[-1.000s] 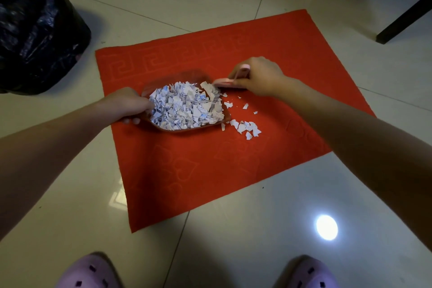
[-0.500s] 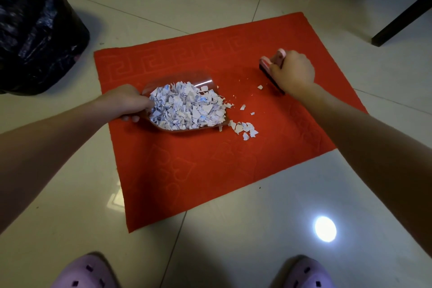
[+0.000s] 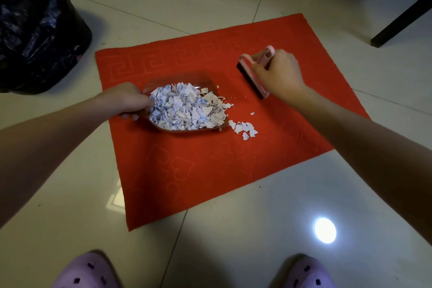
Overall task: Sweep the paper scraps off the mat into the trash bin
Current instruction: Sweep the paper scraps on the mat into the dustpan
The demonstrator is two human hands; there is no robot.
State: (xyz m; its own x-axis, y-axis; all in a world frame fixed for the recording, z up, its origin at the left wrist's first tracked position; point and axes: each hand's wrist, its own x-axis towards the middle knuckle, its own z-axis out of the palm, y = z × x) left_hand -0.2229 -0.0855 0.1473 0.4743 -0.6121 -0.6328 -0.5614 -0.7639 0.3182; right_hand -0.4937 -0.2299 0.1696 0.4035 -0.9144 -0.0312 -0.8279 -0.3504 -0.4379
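The left hand (image 3: 127,100) grips the handle of a clear dustpan (image 3: 184,105) piled with paper scraps (image 3: 187,110). The right hand (image 3: 278,75) is closed around a pink brush (image 3: 253,72), bristles down on the red mat (image 3: 210,170). A few loose scraps (image 3: 244,127) lie on the mat just right of the dustpan. The mat sits on a pale tiled floor (image 3: 257,229). A black trash bin (image 3: 35,30), cut off by the edge, stands far left. Dark furniture legs (image 3: 402,21) stand far right. Two purple shoes (image 3: 86,271) peek in at the near edge.

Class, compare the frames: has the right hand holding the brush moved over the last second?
Yes. The right hand with the brush drew back from the dustpan mouth toward the red mat's right edge.
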